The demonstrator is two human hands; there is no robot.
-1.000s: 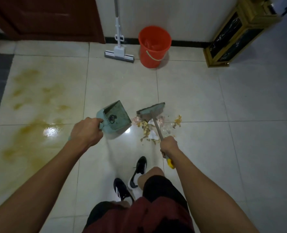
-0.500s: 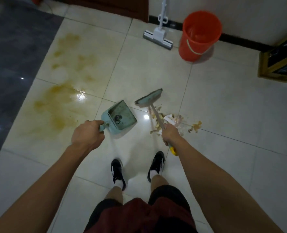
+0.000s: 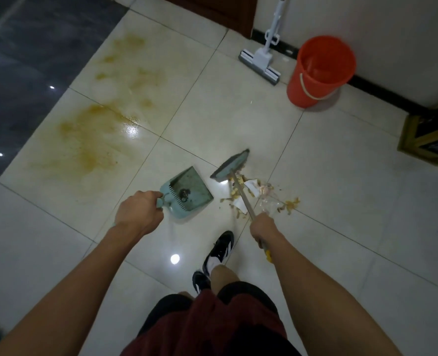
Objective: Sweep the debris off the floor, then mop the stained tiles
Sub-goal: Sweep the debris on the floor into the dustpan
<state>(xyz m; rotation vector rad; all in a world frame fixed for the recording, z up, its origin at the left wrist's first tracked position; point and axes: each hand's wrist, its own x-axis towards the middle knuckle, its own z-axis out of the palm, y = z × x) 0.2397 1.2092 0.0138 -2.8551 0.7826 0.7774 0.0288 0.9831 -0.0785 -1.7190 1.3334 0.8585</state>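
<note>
the debris (image 3: 254,194) lies on the pale floor tiles (image 3: 341,188) as one loose scatter of yellowish scraps, white paper pieces and a bit of clear film, just ahead of the person's feet. one broom (image 3: 232,165) stands in it – its long axis runs from the right hand (image 3: 262,226) up and away to the left, head at the far end, with the broad edge of the head lying roughly across the handle line. the right hand is closed around the handle (image 3: 242,195), with a yellow end cap showing below the wrist. one dustpan (image 3: 189,192), teal, sits just left of the debris, apart from it; its open mouth points away from the person and to the right, its comb teeth and handle toward the left hand (image 3: 138,214). the left hand is wrapped around the dustpan handle, knuckles up.

further out, one broad area of yellow-brown stains (image 3: 97,129) spreads over the tiles to the far left, beside a dark floor section (image 3: 28,73). one mop (image 3: 260,64) leans against the far wall – head on the floor – and one orange bucket (image 3: 318,70) stands just right of it. one gold-framed cabinet (image 3: 431,140) is at the right edge. two black-and-white shoes (image 3: 219,250) are visible below.
</note>
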